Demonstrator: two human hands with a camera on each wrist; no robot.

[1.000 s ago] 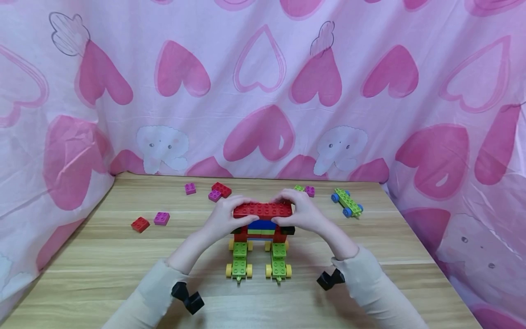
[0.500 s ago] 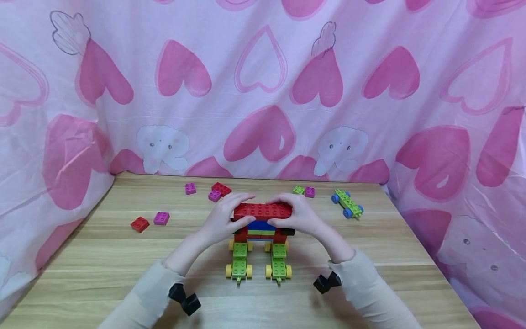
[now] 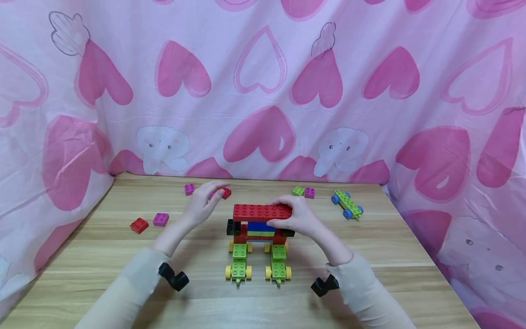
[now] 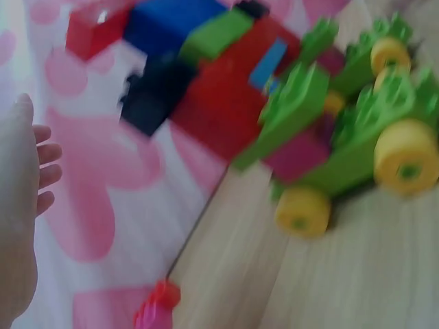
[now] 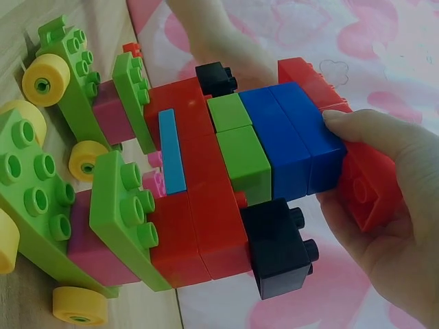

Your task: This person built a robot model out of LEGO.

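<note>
1. Since the loose red brick (image 3: 139,225) and magenta brick (image 3: 161,219) lie at the left of the tabletop (image 3: 263,308), I judge they're kept out of the way.
2. I see my left grip (image 3: 200,204) relaxed, pinching nothing, near the rear red brick (image 3: 226,193); half a second ago it held the model's left end.
3. Mid-tabletop, the brick model (image 3: 260,238) stands upright on paired green wheeled bases (image 3: 239,269), presumably for stability.
4. My right grip (image 3: 297,214) still pinches its red top (image 3: 255,212), thumb against a blue brick (image 5: 309,129), likely steadying it.
5. Farther right, the blue-wheeled car (image 3: 347,203) sits apart, unmoved.
</note>
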